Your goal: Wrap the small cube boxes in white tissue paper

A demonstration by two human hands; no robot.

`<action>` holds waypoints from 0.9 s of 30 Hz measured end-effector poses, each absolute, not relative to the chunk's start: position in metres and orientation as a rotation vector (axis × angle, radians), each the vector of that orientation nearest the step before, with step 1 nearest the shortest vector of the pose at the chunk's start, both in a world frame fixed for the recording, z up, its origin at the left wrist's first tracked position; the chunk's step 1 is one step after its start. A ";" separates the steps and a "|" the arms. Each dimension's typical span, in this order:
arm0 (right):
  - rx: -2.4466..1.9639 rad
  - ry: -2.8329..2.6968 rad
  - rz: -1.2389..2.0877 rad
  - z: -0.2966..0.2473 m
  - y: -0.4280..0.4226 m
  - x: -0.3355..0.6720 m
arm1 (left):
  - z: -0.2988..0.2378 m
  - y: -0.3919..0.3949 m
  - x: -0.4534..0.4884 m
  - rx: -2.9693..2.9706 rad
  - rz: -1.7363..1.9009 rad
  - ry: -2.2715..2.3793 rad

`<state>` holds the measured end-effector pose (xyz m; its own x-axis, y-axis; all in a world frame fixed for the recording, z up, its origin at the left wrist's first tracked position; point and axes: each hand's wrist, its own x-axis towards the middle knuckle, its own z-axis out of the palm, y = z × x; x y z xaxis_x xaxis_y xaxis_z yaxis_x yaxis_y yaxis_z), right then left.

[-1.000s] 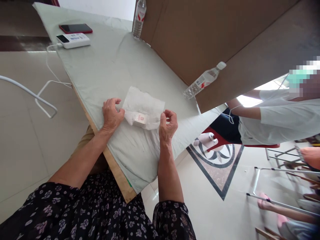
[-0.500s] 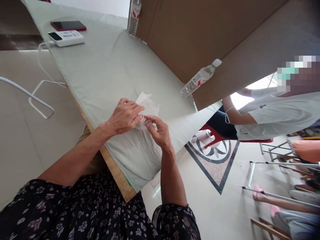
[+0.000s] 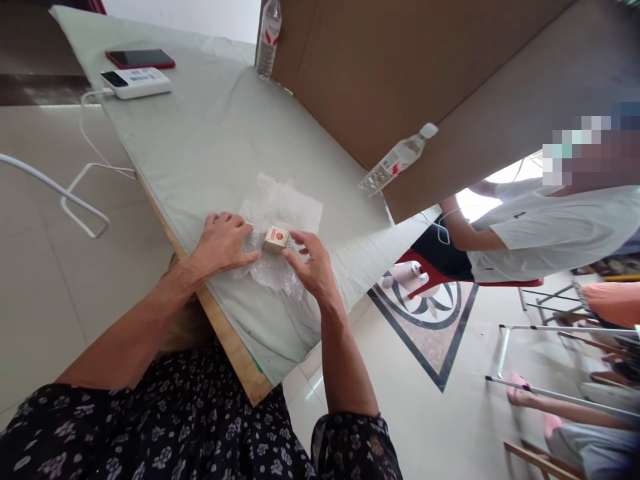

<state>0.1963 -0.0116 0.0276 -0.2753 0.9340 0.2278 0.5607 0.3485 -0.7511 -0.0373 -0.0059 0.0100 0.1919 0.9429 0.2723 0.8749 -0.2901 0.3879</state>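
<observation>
A small cream box (image 3: 276, 239) with red print rests on a spread sheet of clear bubble wrap (image 3: 302, 208), which lies on the cloth-covered table. Left of the box, my left hand (image 3: 221, 241) is open, its thumb stretched toward the box and its fingers over the wrap's left edge. My right hand (image 3: 314, 267) is on the other side, thumb and fingers apart, with the tips close to the box's right side. Whether those fingertips touch the box I cannot tell.
Cardboard panels (image 3: 380, 73) stand along the table's far side, with a leaning plastic bottle (image 3: 397, 162) and another bottle (image 3: 269, 41) against them. A phone (image 3: 141, 59) and a white cabled device (image 3: 137, 83) lie far left. A person in a white shirt (image 3: 560, 230) sits at right.
The bubble wrap, bunched between my hands before, now lies spread open with the box showing on it. My hands have moved apart, the left one shifting leftward.
</observation>
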 end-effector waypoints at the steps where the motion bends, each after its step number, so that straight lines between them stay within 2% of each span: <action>1: -1.305 -1.986 0.649 0.023 -0.004 0.190 | 0.009 -0.010 -0.036 2.315 0.678 1.784; 5: -1.342 -2.117 0.581 0.009 0.015 0.177 | 0.004 -0.023 -0.033 2.308 0.623 1.838; 11: -1.562 -1.671 0.308 -0.002 0.028 0.234 | -0.004 -0.030 -0.032 2.335 0.547 1.861; 16: -1.808 -1.578 0.152 -0.004 0.024 0.273 | -0.009 -0.032 -0.031 2.352 0.596 1.872; 20: -1.568 -1.656 0.033 0.013 0.008 0.254 | -0.009 -0.032 -0.030 2.359 0.617 1.877; 24: -1.223 -2.022 0.219 0.023 0.003 0.217 | -0.005 -0.032 -0.028 2.324 0.611 1.852; 27: -1.214 -2.256 0.342 0.014 0.008 0.202 | -0.003 -0.032 -0.029 2.305 0.617 1.865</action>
